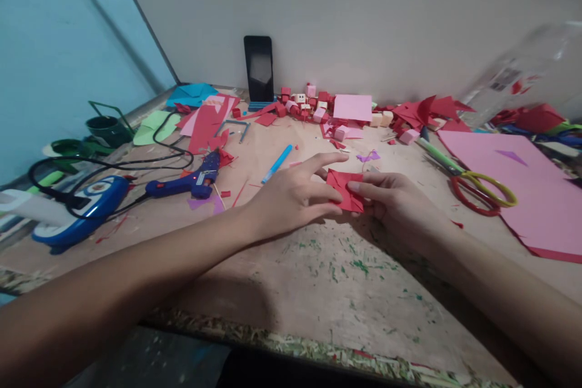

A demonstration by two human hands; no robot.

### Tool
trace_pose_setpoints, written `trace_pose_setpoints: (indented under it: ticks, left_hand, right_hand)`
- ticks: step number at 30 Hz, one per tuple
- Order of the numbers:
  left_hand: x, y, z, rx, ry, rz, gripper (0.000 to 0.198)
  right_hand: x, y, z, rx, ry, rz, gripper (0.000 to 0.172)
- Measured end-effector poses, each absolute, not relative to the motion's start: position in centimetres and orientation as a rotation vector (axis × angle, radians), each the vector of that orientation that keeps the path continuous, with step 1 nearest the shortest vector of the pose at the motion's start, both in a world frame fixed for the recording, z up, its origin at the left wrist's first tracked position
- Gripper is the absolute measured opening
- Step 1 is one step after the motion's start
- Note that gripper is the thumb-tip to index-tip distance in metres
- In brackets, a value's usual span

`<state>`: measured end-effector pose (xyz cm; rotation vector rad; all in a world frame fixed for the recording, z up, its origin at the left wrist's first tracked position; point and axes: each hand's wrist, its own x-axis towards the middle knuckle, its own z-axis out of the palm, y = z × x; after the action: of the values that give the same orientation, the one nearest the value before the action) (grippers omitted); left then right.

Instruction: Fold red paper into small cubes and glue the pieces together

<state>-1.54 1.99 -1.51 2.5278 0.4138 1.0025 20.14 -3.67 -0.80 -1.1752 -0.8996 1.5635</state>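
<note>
A small folded square of red paper is between my two hands, just above the table, with crease lines and flaps on its face. My right hand pinches its right edge, thumb on top and the other fingers partly hidden underneath. From the left, my left hand has its lower fingers at the paper's left edge, while the uppermost finger stretches out past the top edge, off the paper. A blue marker pen lies just beyond my left hand.
On the left, a blue glue gun has a black cord. A phone stands at the back beside many small paper cubes. Scissors and large pink paper lie right, a plastic bottle behind. The table's rough front edge is near.
</note>
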Motion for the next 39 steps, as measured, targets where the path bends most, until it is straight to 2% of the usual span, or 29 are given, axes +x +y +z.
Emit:
trace_pose_setpoints:
  ticks: [11,17,21,27,30,35,39]
  left_hand:
    - [-0.8,1.2,-0.8,1.857,0.741,0.975,0.006]
    - [-0.1,0.9,-0.8,1.403,0.769,0.791,0.019]
    - [0.0,0.7,-0.6,1.332,0.751,0.823,0.019]
    - [-0.3,1.2,-0.3,1.476,0.849,1.06,0.015]
    - [-0.2,1.2,-0.2,1.465,0.889,1.114,0.013]
    - [-0.1,1.1,-0.3,1.475,0.914,1.134,0.017]
    - [-0.2,0.9,0.0,1.491,0.916,1.122,0.016]
  right_hand:
    - [19.9,-3.7,-0.5,-1.138,-0.951,1.506,0.02]
    - [20.0,-3.8,-0.6,-1.088,-0.974,1.499,0.019]
    - [19.9,-4.1,-0.6,-1.121,-0.995,1.388,0.017]
    - [19.7,-4.3,-0.1,-1.297,-1.094,0.984,0.045]
    - [19.6,-4.3,0.1,-1.324,-1.129,0.886,0.042]
    - [19.4,-4.6,0.0,-1.32,-1.198,0.921,0.038]
    - [19.1,-4.6,0.3,-1.331,-1.191,0.933,0.02]
